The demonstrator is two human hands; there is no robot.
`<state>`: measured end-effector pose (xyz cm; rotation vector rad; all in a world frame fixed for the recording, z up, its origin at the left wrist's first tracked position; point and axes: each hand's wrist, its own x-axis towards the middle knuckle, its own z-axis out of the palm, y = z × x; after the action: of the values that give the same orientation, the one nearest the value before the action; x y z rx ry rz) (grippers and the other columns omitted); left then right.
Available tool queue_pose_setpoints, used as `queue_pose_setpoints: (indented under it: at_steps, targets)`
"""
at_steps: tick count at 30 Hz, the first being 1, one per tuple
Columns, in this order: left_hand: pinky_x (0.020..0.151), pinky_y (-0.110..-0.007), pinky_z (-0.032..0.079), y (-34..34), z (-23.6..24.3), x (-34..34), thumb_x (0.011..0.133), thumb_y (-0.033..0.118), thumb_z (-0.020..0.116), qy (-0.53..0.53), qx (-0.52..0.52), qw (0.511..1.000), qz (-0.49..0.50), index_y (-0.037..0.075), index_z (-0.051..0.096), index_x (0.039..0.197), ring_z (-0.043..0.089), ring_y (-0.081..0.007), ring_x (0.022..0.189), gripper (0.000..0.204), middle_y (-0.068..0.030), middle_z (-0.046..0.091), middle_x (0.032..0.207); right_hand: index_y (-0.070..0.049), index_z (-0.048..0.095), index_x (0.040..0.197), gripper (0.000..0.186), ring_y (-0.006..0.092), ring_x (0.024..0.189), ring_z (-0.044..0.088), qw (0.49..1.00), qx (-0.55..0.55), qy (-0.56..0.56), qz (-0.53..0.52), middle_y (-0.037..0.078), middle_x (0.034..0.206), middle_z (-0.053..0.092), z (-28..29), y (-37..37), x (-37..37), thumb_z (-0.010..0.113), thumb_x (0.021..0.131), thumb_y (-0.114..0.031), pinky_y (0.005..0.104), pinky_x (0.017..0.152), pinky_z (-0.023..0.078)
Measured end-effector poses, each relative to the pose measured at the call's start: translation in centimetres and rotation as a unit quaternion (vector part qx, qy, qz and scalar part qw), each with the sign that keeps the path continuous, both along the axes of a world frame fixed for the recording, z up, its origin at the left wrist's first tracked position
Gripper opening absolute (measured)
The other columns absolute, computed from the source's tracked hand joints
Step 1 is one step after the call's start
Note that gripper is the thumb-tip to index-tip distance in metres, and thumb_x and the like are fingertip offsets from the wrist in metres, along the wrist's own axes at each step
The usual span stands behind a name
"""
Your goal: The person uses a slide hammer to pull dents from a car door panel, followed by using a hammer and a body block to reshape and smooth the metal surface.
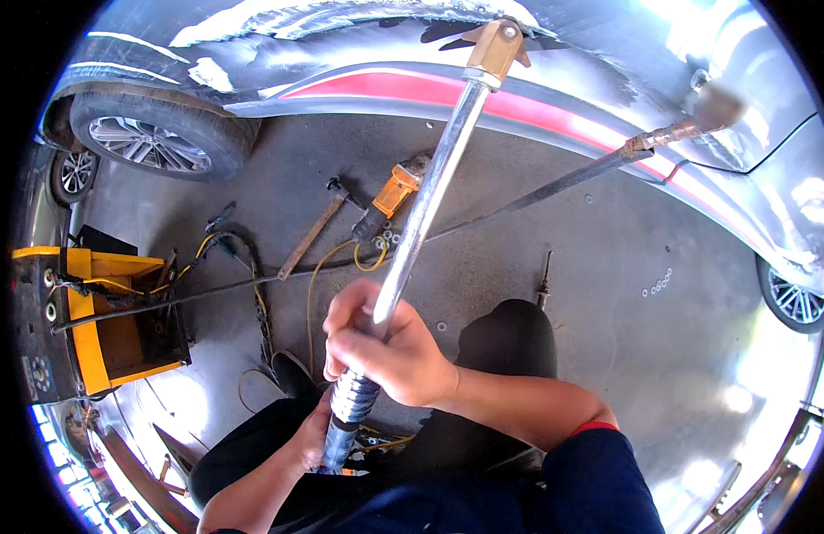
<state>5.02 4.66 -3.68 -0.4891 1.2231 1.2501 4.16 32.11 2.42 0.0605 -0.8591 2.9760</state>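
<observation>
A long chrome rod tool (426, 205) runs from my body up to the grey car panel, where its brass-coloured pivoting head (490, 55) meets a patch of scraped paint (340, 20). My right hand (389, 356) is wrapped round the rod just above the ribbed dark lower section (357, 396). My left hand (316, 432) grips that lower section near its bottom end, partly hidden behind it. To the right, a long dark bar (554, 185) with a copper-coloured end (688, 126) reaches to the car's side.
On the floor lie an orange angle grinder (396, 191), a wooden-handled hammer (309, 238), cables (314, 303) and small washers. A yellow-and-black machine (113, 329) stands at the left. The car's wheels (162, 142) are at left and right. My bent dark-clad knee (514, 338) is below.
</observation>
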Motion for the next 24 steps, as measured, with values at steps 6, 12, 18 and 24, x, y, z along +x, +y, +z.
queue_pose_setpoints:
  at_steps: [6, 12, 18, 24]
  targets:
    - [0.094, -0.037, 0.055, 2.0, 2.0, -0.4, 0.100, 0.028, 0.049, 0.165, 0.009, 0.979, 0.121, 0.013, 0.031, 0.152, 0.063, -0.0225, 0.115, 0.057, -0.0102, 0.058, 0.131, -0.005, 0.039, 0.128, 0.040, 0.0141, 0.092, 0.059, 0.991, 0.104, -0.012, -0.088, 0.010, 0.098, 0.059, 2.2, 1.6, -0.5, 0.062, 0.095, -0.002, 0.0308, 0.079, 0.049]
    - [0.088, -0.036, 0.057, 1.3, 2.3, -1.0, 0.105, 0.020, 0.044, 0.107, -0.001, 0.994, 0.031, 0.009, 0.042, 0.146, 0.068, -0.0224, 0.101, 0.043, -0.0137, 0.065, 0.118, -0.008, 0.040, 0.120, 0.036, 0.0177, 0.092, 0.059, 0.997, 0.055, -0.012, -0.050, 0.008, 0.094, 0.056, 1.4, 1.4, -0.1, 0.064, 0.094, 0.000, 0.0370, 0.087, 0.049]
    - [0.093, -0.033, 0.052, 0.1, 0.4, 0.6, 0.103, 0.023, 0.055, 0.001, 0.037, 0.993, -0.110, 0.011, 0.044, 0.147, 0.062, -0.0163, 0.107, 0.047, -0.0067, 0.063, 0.125, -0.009, 0.041, 0.118, 0.031, 0.0176, 0.095, 0.060, 0.994, 0.100, -0.021, -0.047, 0.007, 0.095, 0.056, 2.1, 1.1, 2.1, 0.059, 0.097, 0.004, 0.0388, 0.089, 0.050]
    - [0.110, -0.039, 0.044, 1.5, 0.9, 1.2, 0.108, 0.037, 0.042, 0.017, 0.035, 0.999, -0.038, 0.013, 0.027, 0.157, 0.054, -0.0203, 0.127, 0.056, -0.0087, 0.052, 0.143, -0.009, 0.040, 0.116, 0.029, 0.0166, 0.093, 0.060, 0.996, 0.082, -0.039, -0.011, 0.007, 0.096, 0.055, 1.3, 1.4, 1.5, 0.059, 0.097, 0.003, 0.0371, 0.086, 0.051]
